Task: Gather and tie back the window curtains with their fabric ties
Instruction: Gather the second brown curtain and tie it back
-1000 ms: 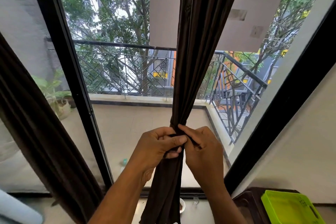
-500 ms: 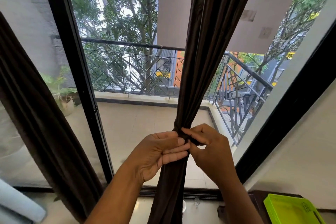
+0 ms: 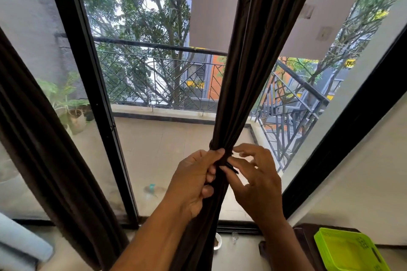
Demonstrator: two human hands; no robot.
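A dark brown curtain (image 3: 248, 68) hangs down the middle of the window, gathered into a narrow bundle. A thin dark fabric tie (image 3: 230, 166) wraps the bundle at its pinched waist. My left hand (image 3: 196, 180) grips the bundle and tie from the left, thumb on top. My right hand (image 3: 255, 180) is at the right side, thumb and forefinger pinching the tie's short loose end, the other fingers spread. A second dark curtain (image 3: 41, 138) hangs at the left edge.
Black window frame bars (image 3: 88, 86) stand left and right of the glass. Beyond is a balcony with a metal railing (image 3: 158, 81) and a potted plant (image 3: 72, 112). A lime green tray (image 3: 345, 251) sits on a dark stand at the lower right.
The view has tilted slightly. My right hand's fingers have opened out from a closed grip and now only pinch the tie's end. My left hand stays clamped on the bundle.
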